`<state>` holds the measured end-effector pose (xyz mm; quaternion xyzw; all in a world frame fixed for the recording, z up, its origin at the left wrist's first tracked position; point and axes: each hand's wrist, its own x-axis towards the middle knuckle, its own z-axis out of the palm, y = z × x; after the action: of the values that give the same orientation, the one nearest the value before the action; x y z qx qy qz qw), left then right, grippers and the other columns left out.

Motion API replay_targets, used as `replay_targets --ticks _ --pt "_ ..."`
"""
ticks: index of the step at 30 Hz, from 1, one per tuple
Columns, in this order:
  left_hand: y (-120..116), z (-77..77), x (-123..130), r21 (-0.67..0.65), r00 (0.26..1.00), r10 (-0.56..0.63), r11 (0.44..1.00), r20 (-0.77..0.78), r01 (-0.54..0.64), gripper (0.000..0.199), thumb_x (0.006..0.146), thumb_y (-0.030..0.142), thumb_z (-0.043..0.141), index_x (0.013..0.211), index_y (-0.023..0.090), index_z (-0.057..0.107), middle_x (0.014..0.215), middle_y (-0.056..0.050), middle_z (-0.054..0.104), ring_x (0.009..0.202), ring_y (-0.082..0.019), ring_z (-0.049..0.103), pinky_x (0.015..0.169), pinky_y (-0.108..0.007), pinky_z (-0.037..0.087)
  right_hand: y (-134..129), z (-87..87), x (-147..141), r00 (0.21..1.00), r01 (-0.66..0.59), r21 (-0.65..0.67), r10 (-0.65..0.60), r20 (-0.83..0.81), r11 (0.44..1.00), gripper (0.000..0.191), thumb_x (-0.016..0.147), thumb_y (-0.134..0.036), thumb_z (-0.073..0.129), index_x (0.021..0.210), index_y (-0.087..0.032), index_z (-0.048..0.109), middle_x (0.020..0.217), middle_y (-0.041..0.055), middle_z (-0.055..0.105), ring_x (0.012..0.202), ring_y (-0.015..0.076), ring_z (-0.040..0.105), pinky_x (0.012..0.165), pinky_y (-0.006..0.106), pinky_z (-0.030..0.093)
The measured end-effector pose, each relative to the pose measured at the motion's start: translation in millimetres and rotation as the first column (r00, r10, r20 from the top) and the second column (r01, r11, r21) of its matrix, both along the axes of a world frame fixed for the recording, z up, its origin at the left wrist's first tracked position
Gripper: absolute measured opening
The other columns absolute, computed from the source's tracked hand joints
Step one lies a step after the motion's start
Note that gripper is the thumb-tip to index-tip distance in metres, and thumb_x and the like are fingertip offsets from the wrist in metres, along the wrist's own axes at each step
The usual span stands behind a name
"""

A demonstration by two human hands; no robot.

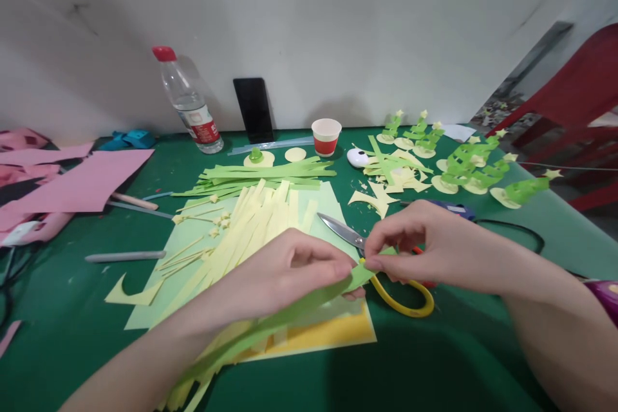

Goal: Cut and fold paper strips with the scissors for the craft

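A long green paper strip [290, 313] runs from the lower left up to both hands. My left hand [311, 264] is closed on it, thumb on top and fingers beneath. At its right end, my right hand [403, 241] pinches the strip's tip. Yellow-handled scissors [404, 302] lie partly behind my right hand, blades pointing up and left. Beneath my left arm are many pale yellow strips [263, 209] on light green sheets [140, 312]. Small yellow stars on thin stems [219, 224] lie left of them. Green strips [270, 172] are piled behind.
A bottle [196, 109], a phone [254, 109] and a paper cup [326, 137] stand along the wall. Several green spiral paper pieces with stars [476, 164] stand at the right. Paper scraps [398, 170] lie behind the scissors. Pink sheets [89, 177] and a grey pen [125, 257] are at left.
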<state>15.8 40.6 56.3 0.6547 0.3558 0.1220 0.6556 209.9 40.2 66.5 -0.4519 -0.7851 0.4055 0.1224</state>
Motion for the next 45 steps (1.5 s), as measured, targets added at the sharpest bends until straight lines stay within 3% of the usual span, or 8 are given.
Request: replay_targets --ticks 6,13,19,25,31,37,42,45 --pt "1 -1.9 4 -0.009 0.987 0.126 0.992 -0.103 -0.128 0.022 0.078 0.030 0.054 0.069 0.016 0.068 0.065 0.001 0.068 0.058 -0.010 0.056 0.051 -0.018 0.039 -2 0.6 -7 0.998 0.011 -0.116 -0.018 -0.055 0.993 0.016 0.073 -0.025 0.056 0.063 -0.016 0.063 0.045 -0.0059 0.041 0.040 0.0036 0.028 0.037 0.017 0.022" --pt "0 -4.9 2 -0.124 0.986 0.154 0.979 -0.070 -0.162 0.015 0.065 0.009 0.054 0.064 0.017 0.066 0.060 0.004 0.067 0.064 -0.012 0.064 0.058 -0.018 0.046 -5 6.6 -8 0.991 0.080 -0.231 -0.103 -0.088 0.970 0.010 0.071 -0.018 0.056 0.061 -0.015 0.058 0.047 -0.0051 0.049 0.040 0.0032 0.040 0.037 0.012 0.029" --pt "5 -2.6 6 -0.155 0.987 0.155 0.975 -0.042 -0.160 0.014 0.062 0.008 0.054 0.060 0.016 0.065 0.057 0.005 0.065 0.071 -0.015 0.067 0.066 -0.021 0.049 -3 10.4 -2 0.981 0.133 -0.313 -0.170 -0.094 0.940 0.012 0.069 -0.021 0.058 0.059 -0.015 0.057 0.045 -0.0048 0.050 0.037 0.0042 0.041 0.035 0.013 0.034" --pt "6 -3.7 3 -0.143 0.991 0.120 0.981 -0.065 -0.128 0.014 0.064 0.010 0.053 0.060 0.017 0.065 0.060 0.005 0.066 0.069 -0.013 0.065 0.068 -0.021 0.049 -2 14.5 11 0.977 0.142 -0.307 -0.183 -0.110 0.941 0.018 0.068 -0.027 0.063 0.055 -0.017 0.055 0.041 -0.0052 0.046 0.034 0.0050 0.039 0.033 0.016 0.032" --pt "9 -12.0 -6 -0.105 0.993 0.100 0.989 -0.068 -0.107 0.017 0.062 0.010 0.050 0.057 0.018 0.064 0.062 0.005 0.068 0.069 -0.014 0.065 0.068 -0.023 0.049 8 23.0 41 0.978 0.190 -0.207 -0.203 -0.043 0.960 0.021 0.065 -0.033 0.065 0.054 -0.019 0.056 0.039 -0.0044 0.045 0.032 0.0057 0.038 0.031 0.018 0.027" --pt "10 -9.0 -4 -0.094 0.992 0.112 0.989 -0.057 -0.117 0.016 0.062 0.011 0.052 0.057 0.018 0.066 0.060 0.004 0.067 0.065 -0.013 0.063 0.070 -0.025 0.049 10 27.0 50 0.973 0.220 -0.176 -0.229 -0.033 0.960 0.021 0.070 -0.030 0.058 0.053 -0.019 0.056 0.036 -0.0053 0.042 0.030 0.0035 0.034 0.032 0.018 0.024" --pt "12 -9.3 -6 -0.128 0.989 0.117 0.983 -0.094 -0.129 0.016 0.061 0.011 0.052 0.056 0.018 0.065 0.057 0.005 0.066 0.065 -0.014 0.065 0.064 -0.023 0.047 14 27.1 65 0.934 0.288 -0.140 -0.311 -0.177 0.947 0.018 0.065 -0.028 0.063 0.049 -0.021 0.057 0.033 -0.0066 0.037 0.026 0.0029 0.033 0.028 0.017 0.017" --pt "13 -7.9 -6 -0.149 0.986 0.148 0.976 -0.076 -0.158 0.015 0.063 0.010 0.052 0.057 0.018 0.063 0.057 0.005 0.067 0.068 -0.015 0.067 0.066 -0.023 0.048 20 23.1 70 0.865 0.348 -0.204 -0.398 -0.306 0.915 0.015 0.061 -0.039 0.068 0.059 -0.024 0.064 0.038 -0.0060 0.043 0.031 0.0051 0.038 0.029 0.017 0.022"
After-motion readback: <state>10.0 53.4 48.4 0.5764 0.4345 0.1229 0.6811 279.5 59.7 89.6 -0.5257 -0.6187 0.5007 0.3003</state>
